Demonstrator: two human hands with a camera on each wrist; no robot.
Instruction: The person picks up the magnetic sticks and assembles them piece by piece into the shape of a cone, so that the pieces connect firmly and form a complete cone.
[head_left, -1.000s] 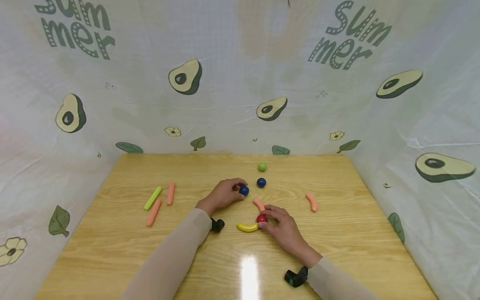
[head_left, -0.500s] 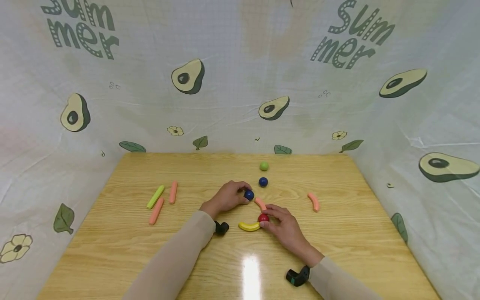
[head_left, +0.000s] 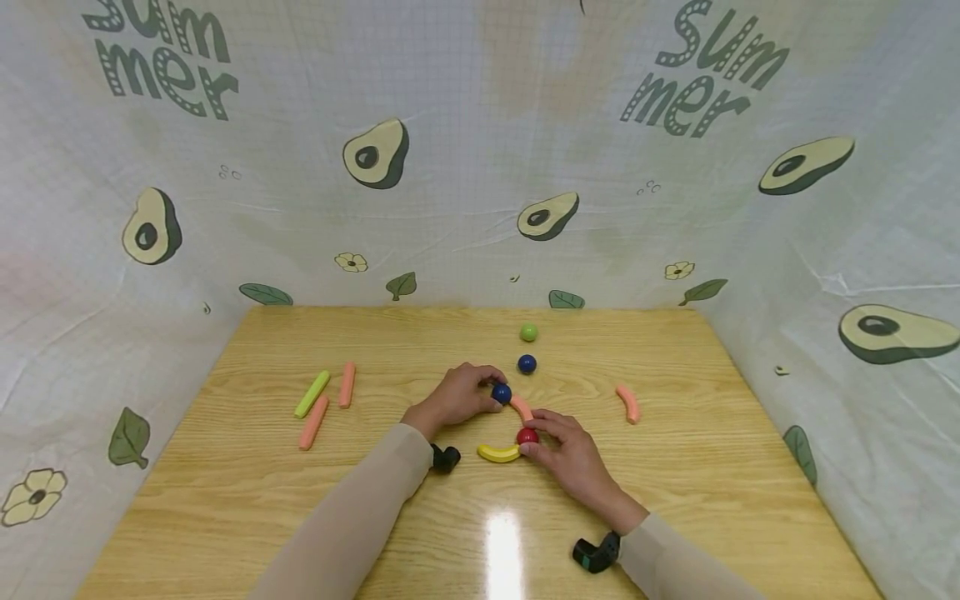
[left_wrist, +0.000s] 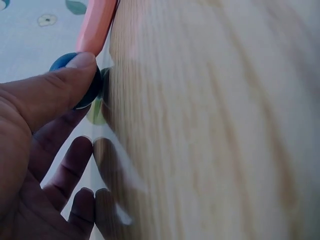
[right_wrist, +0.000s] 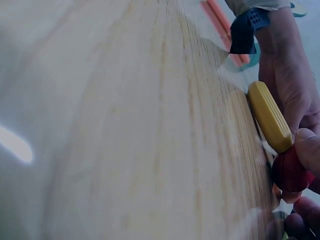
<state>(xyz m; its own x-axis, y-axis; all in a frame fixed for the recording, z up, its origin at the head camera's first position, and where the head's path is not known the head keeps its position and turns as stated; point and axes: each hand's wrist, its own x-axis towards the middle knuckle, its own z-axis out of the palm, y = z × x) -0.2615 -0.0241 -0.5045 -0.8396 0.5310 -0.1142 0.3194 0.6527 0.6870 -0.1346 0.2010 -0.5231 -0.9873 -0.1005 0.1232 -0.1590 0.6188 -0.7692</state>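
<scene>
A dark blue ball [head_left: 501, 393] is pinched between the thumb and fingers of my left hand [head_left: 457, 395]. It touches the upper end of a curved pink stick [head_left: 521, 407]; the left wrist view shows the ball [left_wrist: 91, 92] against a pink stick's end [left_wrist: 95, 30]. My right hand [head_left: 573, 458] holds a red ball [head_left: 527, 436] between thumb and fingers. One end of a curved yellow stick [head_left: 498, 453] meets the red ball, as the right wrist view also shows with the yellow stick [right_wrist: 270, 117]. The pink stick's lower end lies by my right fingertips, partly hidden.
Behind my hands sit a second blue ball [head_left: 527, 364] and a green ball [head_left: 528, 332]. Another curved pink stick [head_left: 627, 404] lies to the right. At left are a yellow-green stick [head_left: 312, 394] and two straight pink sticks [head_left: 347, 385]. Printed cloth walls surround the wooden table [head_left: 675, 500].
My left hand has brought the blue ball right and slightly nearer, from apart to touching the pink stick. My right hand stays on the red ball. The view shifted slightly.
</scene>
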